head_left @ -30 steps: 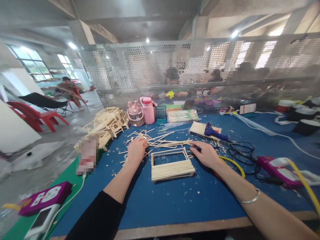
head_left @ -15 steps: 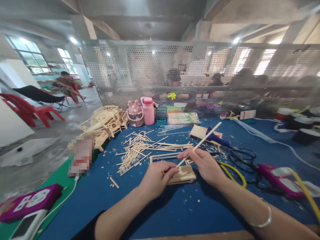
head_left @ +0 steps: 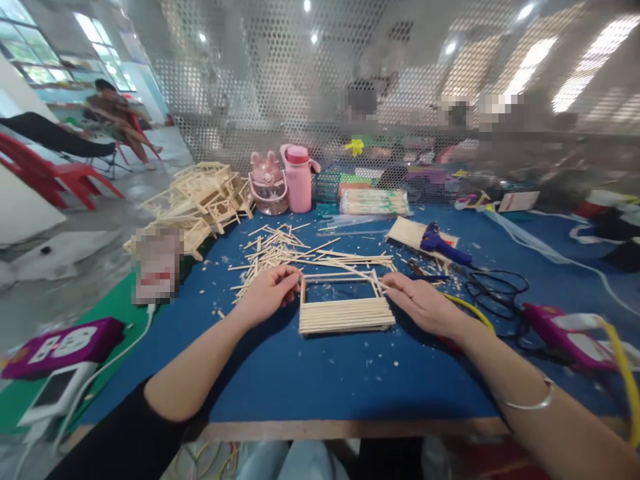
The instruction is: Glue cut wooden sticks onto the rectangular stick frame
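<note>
A small frame of pale wooden sticks (head_left: 347, 317) lies before me on the blue table. Sticks laid side by side cover its near part, while its far part is open with thin rails. My left hand (head_left: 267, 297) has its fingers curled and pinched at the frame's left post. On the other side, my right hand (head_left: 420, 303) pinches the end of a loose wooden stick (head_left: 367, 275), which slants up and left across the frame's far right corner. The fingertips of the right hand are close to the frame's right side; whether they touch it I cannot tell.
Loose sticks (head_left: 273, 250) lie scattered behind the frame. A blue glue gun (head_left: 445, 245) rests on a stick panel at right, its cable coiled beside a purple power strip (head_left: 570, 337). Stacked stick models (head_left: 200, 197), pink bottles (head_left: 299, 180) and a phone (head_left: 158, 267) stand left and behind.
My hands have moved apart to the frame's two sides. The stick, held up between both hands before, is now lowered over the frame in my right hand. My view has tilted down.
</note>
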Tool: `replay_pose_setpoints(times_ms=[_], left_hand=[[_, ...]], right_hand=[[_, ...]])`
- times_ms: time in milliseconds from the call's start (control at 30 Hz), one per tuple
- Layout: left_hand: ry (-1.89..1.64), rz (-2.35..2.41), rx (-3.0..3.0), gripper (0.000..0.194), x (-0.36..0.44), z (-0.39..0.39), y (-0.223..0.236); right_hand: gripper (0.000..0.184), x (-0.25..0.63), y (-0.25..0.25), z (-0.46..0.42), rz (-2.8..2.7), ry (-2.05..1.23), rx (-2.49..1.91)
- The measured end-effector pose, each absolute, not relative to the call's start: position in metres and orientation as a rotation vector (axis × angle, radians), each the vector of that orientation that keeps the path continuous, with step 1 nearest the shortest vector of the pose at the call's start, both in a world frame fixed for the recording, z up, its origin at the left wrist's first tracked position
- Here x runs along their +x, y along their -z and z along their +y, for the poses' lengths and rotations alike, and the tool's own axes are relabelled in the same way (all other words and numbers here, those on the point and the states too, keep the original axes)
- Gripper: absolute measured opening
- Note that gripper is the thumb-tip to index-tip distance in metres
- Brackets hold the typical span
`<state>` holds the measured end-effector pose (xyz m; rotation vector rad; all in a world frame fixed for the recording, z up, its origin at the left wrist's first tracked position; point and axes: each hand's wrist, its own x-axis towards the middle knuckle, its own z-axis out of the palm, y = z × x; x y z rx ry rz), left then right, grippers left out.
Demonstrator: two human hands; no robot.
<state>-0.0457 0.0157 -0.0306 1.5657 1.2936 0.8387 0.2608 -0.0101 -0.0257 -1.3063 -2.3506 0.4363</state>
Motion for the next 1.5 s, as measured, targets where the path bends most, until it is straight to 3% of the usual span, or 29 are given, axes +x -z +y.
replay_pose_setpoints(times_ms=[400,600,867,1133,1500], left_hand=[[-0.959,0.947,1.559,0.033,-0.034,-0.015,0.019],[-1.040,0.991,1.554,0.020,-0.031,-0.018,0.018],[-1.219,1.098,1.484,0.024,-0.032,-0.011,0.013],[-0.809,1.458,1.570,0.026,-0.052,0.006,0.011],[-0.566,1.408,1.466,0.027,-0.052,0.006,0.020]], right_hand=[[0.024,0.262,0.031,-0.018,-2.356,-0.373,-1.062],[0.019,0.260,0.029,-0.022,-2.310,-0.345,-1.100],[0.015,0.277,0.027,-0.017,-2.142,-0.258,-1.191],[0.026,0.281,0.037,-0.008,-2.243,-0.407,-1.268],[0.025,0.282,0.040,-0.004,-2.336,-0.471,-1.248]])
